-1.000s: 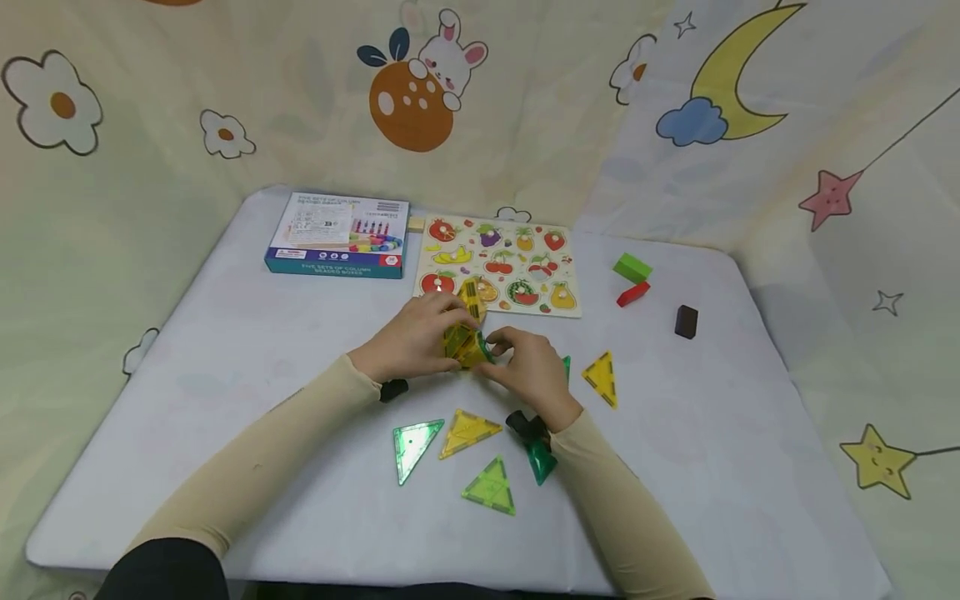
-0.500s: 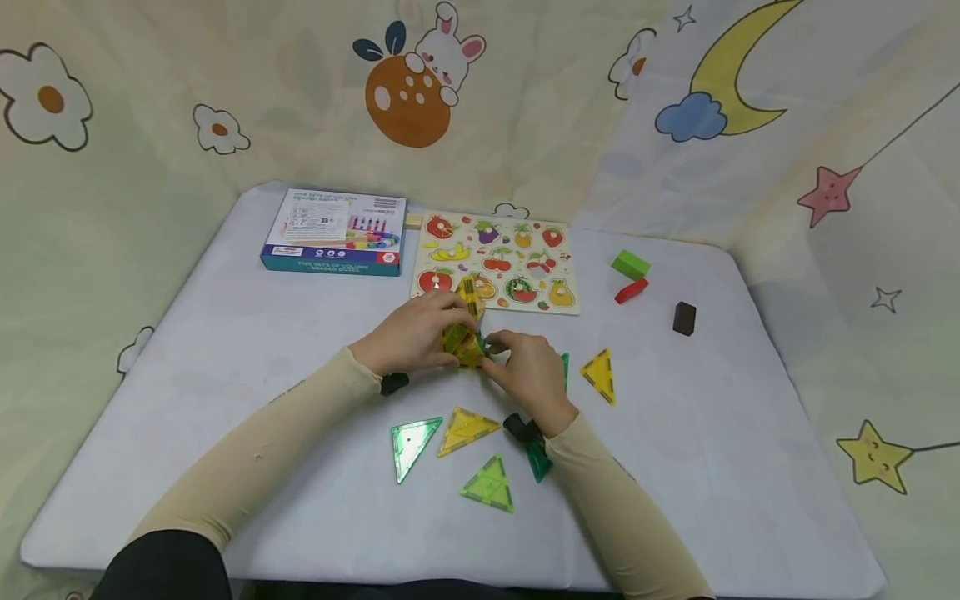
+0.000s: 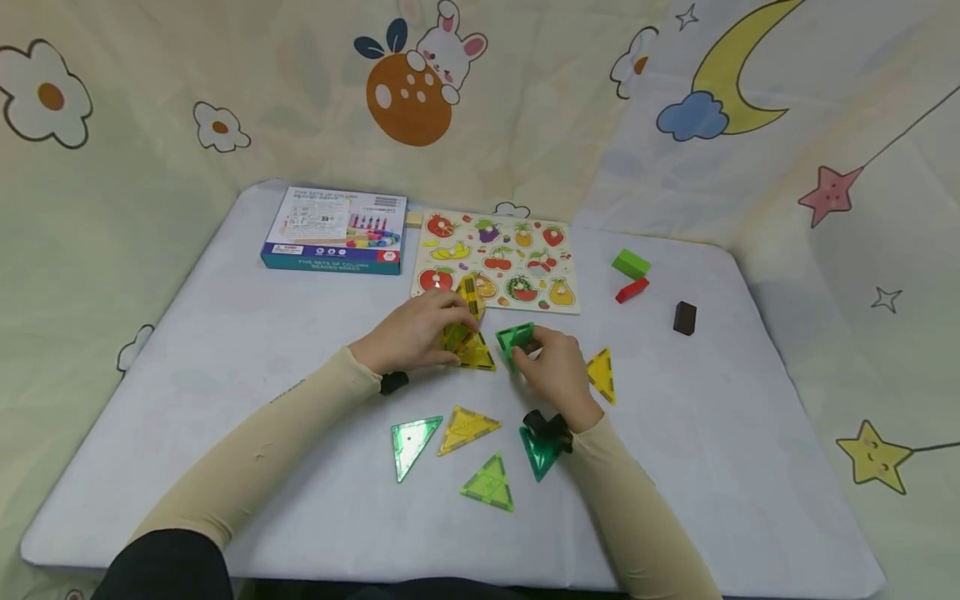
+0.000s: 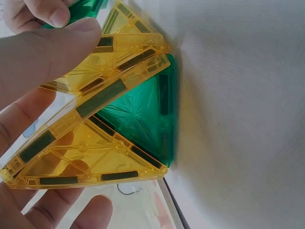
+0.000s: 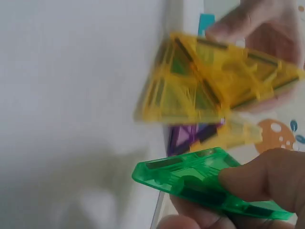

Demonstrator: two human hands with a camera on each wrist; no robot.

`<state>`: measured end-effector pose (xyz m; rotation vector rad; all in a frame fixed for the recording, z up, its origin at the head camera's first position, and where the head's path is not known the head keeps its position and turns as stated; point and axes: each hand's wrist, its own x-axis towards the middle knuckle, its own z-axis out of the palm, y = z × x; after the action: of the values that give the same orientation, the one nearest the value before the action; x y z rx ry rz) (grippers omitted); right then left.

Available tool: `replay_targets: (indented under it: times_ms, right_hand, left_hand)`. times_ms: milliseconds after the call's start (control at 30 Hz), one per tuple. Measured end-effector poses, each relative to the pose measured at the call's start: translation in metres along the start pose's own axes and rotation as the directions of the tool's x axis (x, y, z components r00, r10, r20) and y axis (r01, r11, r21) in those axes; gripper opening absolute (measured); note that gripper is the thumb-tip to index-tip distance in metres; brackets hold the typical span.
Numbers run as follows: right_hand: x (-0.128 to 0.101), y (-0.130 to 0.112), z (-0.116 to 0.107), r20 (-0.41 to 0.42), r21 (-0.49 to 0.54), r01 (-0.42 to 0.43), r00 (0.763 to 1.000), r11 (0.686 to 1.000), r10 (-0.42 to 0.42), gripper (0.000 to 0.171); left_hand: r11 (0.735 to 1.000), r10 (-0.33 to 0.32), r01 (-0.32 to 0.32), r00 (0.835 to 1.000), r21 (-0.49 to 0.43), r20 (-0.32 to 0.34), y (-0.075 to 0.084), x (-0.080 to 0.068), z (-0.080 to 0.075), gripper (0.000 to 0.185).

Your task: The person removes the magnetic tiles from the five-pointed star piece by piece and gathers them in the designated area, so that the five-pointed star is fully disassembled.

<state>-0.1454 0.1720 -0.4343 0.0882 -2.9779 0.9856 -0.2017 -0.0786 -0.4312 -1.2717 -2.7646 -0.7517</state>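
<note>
My left hand (image 3: 416, 332) grips a small standing cluster of yellow magnetic triangle tiles (image 3: 468, 333) at the table's middle; in the left wrist view the yellow tiles (image 4: 90, 124) lean over a green tile (image 4: 143, 117) underneath. My right hand (image 3: 551, 367) pinches a bright green triangle tile (image 3: 516, 337) just right of the cluster, a small gap apart; the right wrist view shows the green tile (image 5: 205, 183) held below the yellow cluster (image 5: 209, 81). Loose tiles lie near me: green (image 3: 411, 442), yellow (image 3: 465, 428), lime (image 3: 491, 485), dark green (image 3: 538, 454), yellow (image 3: 602, 375).
A fruit peg puzzle board (image 3: 497, 262) and a boxed bead set (image 3: 336, 231) lie behind the hands. A green block (image 3: 631, 264), a red block (image 3: 632, 290) and a dark brown block (image 3: 685, 318) sit at the right. Cartoon-print cloth walls surround the white table (image 3: 225, 350).
My right hand has pulled right, away from the yellow cluster, with a green tile now held in its fingers. The left hand stays on the cluster.
</note>
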Motion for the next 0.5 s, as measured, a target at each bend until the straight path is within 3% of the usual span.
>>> replay_targets:
  times_ms: [167, 300, 500]
  right_hand:
    - [0.010, 0.010, -0.008, 0.070, -0.021, -0.047, 0.996, 0.999, 0.049, 0.019]
    - [0.022, 0.014, -0.011, 0.157, -0.059, -0.124, 0.979, 0.991, 0.132, 0.031]
    - [0.038, 0.016, -0.008, 0.147, -0.153, -0.202, 0.963, 0.967, 0.224, 0.027]
  left_hand:
    - [1.000, -0.008, 0.008, 1.000, 0.001, 0.007, 0.000, 0.000, -0.001, 0.048]
    - [1.000, -0.005, 0.005, 1.000, -0.001, 0.006, 0.001, -0.001, -0.001, 0.048]
    - [1.000, 0.005, -0.006, 1.000, -0.013, -0.008, 0.001, -0.002, -0.001, 0.048]
